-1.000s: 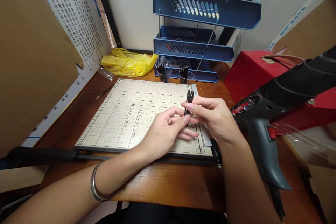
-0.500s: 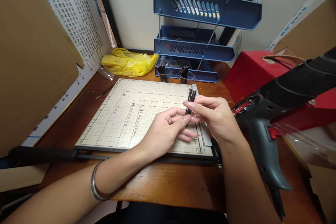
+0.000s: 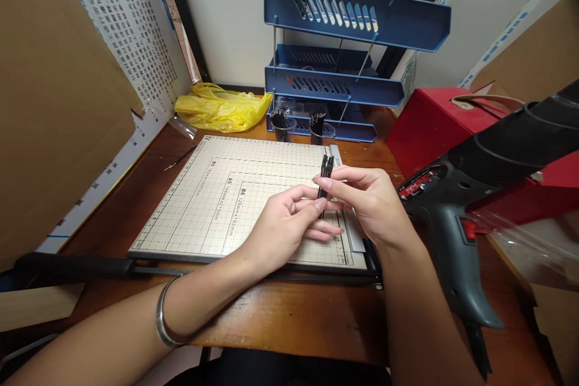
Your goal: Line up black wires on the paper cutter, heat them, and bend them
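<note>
Between both hands stands a small, roughly upright bundle of thin black wire-like pieces (image 3: pixel 326 169). My left hand (image 3: pixel 289 220) pinches its lower part between thumb and fingers, with the outer fingers stretched out below. From the right, my right hand (image 3: pixel 368 199) has its thumb and fingertips closed on the bundle's upper part. The fingers hide some of the pieces. Both hands are over the right side of a gridded paper cutter board (image 3: pixel 190 217). Behind it, a left clear cup (image 3: pixel 289 130) and a right clear cup (image 3: pixel 329 131) hold more thin black pieces.
A grey heat gun (image 3: pixel 456 253) with a red switch lies at the right, before a red box (image 3: pixel 420 114). Blue tiered trays (image 3: pixel 335 87) and a yellow plastic bag (image 3: pixel 221 108) are at the back. One thin black piece (image 3: pixel 181 158) lies left of the board.
The top of the black bundle has shifted slightly left, along with the right fingertips. Both hands keep their grip and have otherwise hardly moved.
</note>
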Action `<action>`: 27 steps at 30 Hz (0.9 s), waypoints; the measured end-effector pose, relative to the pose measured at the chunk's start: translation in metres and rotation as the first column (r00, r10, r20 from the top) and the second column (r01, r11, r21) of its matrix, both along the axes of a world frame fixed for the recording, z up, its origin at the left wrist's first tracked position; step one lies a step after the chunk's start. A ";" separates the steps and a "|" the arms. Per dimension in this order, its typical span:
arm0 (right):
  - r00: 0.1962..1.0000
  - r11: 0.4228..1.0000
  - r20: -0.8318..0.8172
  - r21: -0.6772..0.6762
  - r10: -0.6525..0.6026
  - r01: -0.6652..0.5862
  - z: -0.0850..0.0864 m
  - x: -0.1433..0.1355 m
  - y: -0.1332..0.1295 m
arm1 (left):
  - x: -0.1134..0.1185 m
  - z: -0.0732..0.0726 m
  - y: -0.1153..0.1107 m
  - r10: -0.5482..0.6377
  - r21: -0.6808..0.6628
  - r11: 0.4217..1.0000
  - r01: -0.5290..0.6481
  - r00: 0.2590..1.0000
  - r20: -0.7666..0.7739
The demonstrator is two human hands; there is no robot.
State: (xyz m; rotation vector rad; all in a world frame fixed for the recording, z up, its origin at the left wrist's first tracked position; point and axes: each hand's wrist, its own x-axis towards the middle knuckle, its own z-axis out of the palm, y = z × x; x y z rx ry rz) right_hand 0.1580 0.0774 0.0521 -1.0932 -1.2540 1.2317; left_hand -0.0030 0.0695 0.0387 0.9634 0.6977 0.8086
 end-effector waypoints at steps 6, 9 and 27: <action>0.998 0.998 -0.006 0.027 0.060 -0.060 0.000 0.001 -0.001 | -0.001 0.001 -0.001 -0.002 0.007 1.000 0.002 1.000 0.003; 0.996 0.995 0.005 0.046 0.091 -0.091 0.001 0.001 -0.002 | -0.001 0.002 -0.003 -0.012 0.019 1.000 0.012 1.000 -0.018; 0.997 0.999 -0.076 -0.013 0.030 -0.031 0.002 -0.002 -0.003 | 0.000 0.000 -0.001 -0.017 0.037 0.999 0.018 0.999 -0.041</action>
